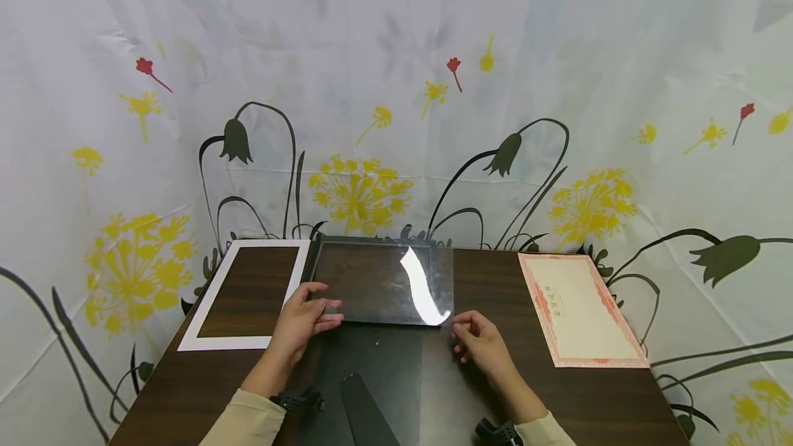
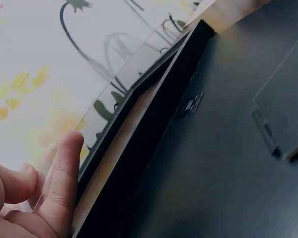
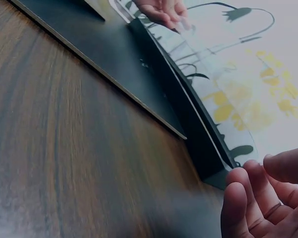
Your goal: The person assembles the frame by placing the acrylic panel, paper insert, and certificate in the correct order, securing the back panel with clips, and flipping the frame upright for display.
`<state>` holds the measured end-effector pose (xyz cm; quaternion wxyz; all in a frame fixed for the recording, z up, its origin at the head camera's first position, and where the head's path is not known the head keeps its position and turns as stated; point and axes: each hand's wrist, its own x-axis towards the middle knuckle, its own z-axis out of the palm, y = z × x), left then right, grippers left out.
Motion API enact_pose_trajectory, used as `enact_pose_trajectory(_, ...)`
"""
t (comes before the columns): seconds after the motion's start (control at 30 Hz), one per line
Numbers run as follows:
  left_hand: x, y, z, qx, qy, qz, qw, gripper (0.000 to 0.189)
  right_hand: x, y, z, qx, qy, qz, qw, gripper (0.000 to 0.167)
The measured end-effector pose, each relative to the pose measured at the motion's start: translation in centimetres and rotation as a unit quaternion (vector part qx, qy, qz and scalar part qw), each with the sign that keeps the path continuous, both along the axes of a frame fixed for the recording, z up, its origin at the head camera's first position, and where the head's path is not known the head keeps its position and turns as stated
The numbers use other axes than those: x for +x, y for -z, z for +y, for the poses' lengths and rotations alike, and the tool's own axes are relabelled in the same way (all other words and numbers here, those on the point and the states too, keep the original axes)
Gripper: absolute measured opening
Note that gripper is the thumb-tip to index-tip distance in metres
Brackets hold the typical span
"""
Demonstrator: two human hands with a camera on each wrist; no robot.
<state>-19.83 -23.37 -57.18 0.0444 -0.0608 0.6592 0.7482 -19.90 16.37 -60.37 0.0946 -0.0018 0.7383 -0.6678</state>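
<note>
A clear, glossy sheet (image 1: 424,291) lies over a black picture frame (image 3: 203,153), reaching past its right side in the head view. My left hand (image 1: 306,319) pinches the sheet's near left part between thumb and fingers. At the near right corner, the fingertips of my right hand (image 1: 483,344) pinch its edge. The wrist views show the sheet tilted and apart from the frame's near rail (image 2: 149,119). Through the frame's opening, brown tabletop shows. Closer to me is a dark backing board (image 1: 384,356) with a black stand leg (image 1: 368,408) on it.
A white mat border (image 1: 232,343) lies on the wooden table (image 1: 167,394) to the left. On the right is a certificate sheet (image 1: 582,308) with a red patterned border. A flower-print curtain (image 1: 396,88) hangs behind the table.
</note>
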Motion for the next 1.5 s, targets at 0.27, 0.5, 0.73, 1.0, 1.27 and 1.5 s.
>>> enact_pose_trajectory(0.27, -0.3, 0.4, -1.4, -0.011, -0.020, 0.001, 0.9997, 0.040, -0.9, 0.7, -1.6, 0.019, -0.007, 0.042, 0.9989, 0.012)
enact_pose_trajectory(0.5, -0.3, 1.1, -1.9, -0.016, -0.030, 0.000, 0.9994, 0.040, -2.1, 1.5, -2.3, 0.084, -0.013, 0.117, 0.9895, 0.007)
enact_pose_trajectory(0.73, -0.7, 1.5, -2.2, -0.010, -0.035, -0.006, 0.9993, 0.038, -3.0, 1.8, -2.6, 0.136, -0.003, 0.166, 0.9767, 0.014)
enact_pose_trajectory(1.0, -0.9, 1.6, -2.3, -0.012, -0.048, -0.022, 0.9985, 0.040, -2.9, 2.8, -2.8, 0.182, 0.019, 0.197, 0.9632, 0.012)
enact_pose_trajectory(1.27, -1.6, 1.3, -2.8, -0.027, -0.057, -0.015, 0.9979, 0.046, -3.4, 3.1, -2.7, 0.137, 0.012, 0.152, 0.9786, 0.015)
enact_pose_trajectory(1.5, -2.3, 1.3, -3.0, -0.032, -0.060, -0.025, 0.9974, 0.051, -3.3, 3.1, -2.4, 0.111, 0.006, 0.127, 0.9858, 0.020)
